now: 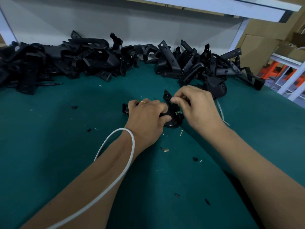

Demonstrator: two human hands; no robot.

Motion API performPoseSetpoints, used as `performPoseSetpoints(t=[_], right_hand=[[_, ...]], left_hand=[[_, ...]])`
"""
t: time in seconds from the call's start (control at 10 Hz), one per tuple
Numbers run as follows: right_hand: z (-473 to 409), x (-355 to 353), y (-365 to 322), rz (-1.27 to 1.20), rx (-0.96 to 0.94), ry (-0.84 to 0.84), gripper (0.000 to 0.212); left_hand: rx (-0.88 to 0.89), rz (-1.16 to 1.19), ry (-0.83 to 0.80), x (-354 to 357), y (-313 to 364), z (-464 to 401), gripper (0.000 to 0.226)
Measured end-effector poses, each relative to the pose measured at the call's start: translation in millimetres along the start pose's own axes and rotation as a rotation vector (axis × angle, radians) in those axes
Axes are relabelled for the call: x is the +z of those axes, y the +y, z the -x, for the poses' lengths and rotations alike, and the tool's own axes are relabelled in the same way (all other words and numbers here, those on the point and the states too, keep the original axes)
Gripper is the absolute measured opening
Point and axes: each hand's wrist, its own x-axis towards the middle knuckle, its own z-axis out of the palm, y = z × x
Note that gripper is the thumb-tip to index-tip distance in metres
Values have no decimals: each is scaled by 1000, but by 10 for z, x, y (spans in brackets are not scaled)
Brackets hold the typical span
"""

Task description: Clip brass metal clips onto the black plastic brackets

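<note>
Left hand [146,119] grips 1 black bracket [173,111] flat on the green table [66,146], fingers curled over it; right hand [196,104] pinches something small at the bracket's upper arm, likely a clip, though the fingers hide it. 1 brass clip [178,112] already sits on the bracket's right edge, and a loose brass piece [165,150] lies near the left wrist. Judging by the 2 big bracket piles [66,61] at the back, most of the job remains.
</note>
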Motion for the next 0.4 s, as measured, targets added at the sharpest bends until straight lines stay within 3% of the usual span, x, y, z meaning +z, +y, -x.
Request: performPoseSetpoints(t=[0.2, 0.3, 0.4], right_hand=[[33, 105, -128, -83, 179, 48, 14], [240, -82, -237, -139, 235, 107, 13], [644, -638, -362, -45, 316, 383, 14]], left_hand=[[29, -17, -29, -70, -36, -11, 12], [154, -23, -1, -106, 124, 24, 14], [181, 51, 181, -218, 110, 149, 29]])
